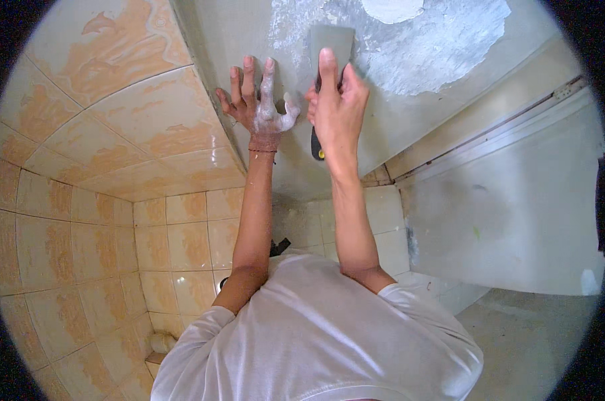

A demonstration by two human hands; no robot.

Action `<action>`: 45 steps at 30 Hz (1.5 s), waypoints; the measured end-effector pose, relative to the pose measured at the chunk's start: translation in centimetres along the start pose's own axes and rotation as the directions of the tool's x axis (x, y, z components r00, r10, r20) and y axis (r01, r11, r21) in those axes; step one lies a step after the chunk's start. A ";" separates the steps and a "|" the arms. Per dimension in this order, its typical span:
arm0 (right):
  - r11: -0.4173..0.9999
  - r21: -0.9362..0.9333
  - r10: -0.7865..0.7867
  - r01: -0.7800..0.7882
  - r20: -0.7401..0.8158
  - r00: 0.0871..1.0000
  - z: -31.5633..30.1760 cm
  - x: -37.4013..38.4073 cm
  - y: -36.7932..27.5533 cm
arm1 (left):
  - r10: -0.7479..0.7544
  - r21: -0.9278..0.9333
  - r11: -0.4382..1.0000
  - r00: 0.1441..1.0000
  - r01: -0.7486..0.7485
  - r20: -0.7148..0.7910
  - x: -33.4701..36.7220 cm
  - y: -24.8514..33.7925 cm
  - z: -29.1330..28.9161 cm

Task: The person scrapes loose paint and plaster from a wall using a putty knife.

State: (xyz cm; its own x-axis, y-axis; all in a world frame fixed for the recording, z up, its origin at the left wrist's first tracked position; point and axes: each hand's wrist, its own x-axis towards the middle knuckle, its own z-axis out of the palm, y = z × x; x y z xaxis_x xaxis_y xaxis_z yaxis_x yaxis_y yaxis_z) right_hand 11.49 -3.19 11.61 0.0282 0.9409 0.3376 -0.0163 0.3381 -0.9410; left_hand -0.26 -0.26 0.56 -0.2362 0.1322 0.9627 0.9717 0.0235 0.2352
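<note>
My right hand point(339, 110) grips a putty knife point(333, 41) by its dark handle, thumb stretched along it toward the blade. The wide, flat blade lies against the grey wall point(285, 177), at the left part of a rough whitish patch point(442, 50). To the left, my left hand point(259, 103) rests on the same wall with its fingers spread. White dust or paste coats its thumb, index finger and part of the back. Around the left wrist is a brown cord bracelet point(264, 143). The handle's lower end, with a yellow dot, shows below my right hand.
Cream and orange patterned tiles point(148, 113) cover the wall on the left, meeting the grey wall along a straight edge. On the right stands a pale grey door point(503, 220) beside its frame. A small ledge point(157, 357) juts out at the lower left.
</note>
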 end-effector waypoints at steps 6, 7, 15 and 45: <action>1.000 0.015 -0.003 0.003 0.001 1.000 0.0 0.1 -0.3 | 0.004 -0.004 1.000 1.000 -0.004 -0.014 0.0 -0.1 0.0; 1.000 0.016 0.007 -0.007 -0.003 1.000 0.1 0.1 -0.1 | 0.006 -0.002 1.000 1.000 -0.006 -0.012 0.0 -0.1 0.0; 1.000 0.013 -0.008 0.008 0.022 1.000 -0.2 -0.2 0.2 | 0.008 0.018 1.000 1.000 -0.008 -0.003 -0.1 -0.3 -0.1; 0.980 -0.188 -0.087 0.069 -0.085 0.993 -0.3 0.4 -1.0 | -0.035 -0.014 0.999 0.999 0.035 -0.012 -0.2 -0.2 0.1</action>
State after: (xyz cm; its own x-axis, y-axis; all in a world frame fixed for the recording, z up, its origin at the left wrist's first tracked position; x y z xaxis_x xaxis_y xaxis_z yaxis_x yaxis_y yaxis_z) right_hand 11.83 -3.14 12.74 0.1141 0.9028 0.4146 0.1740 0.3927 -0.9031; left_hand -0.36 -0.16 0.29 -0.2704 0.1190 0.9554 0.9626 0.0147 0.2706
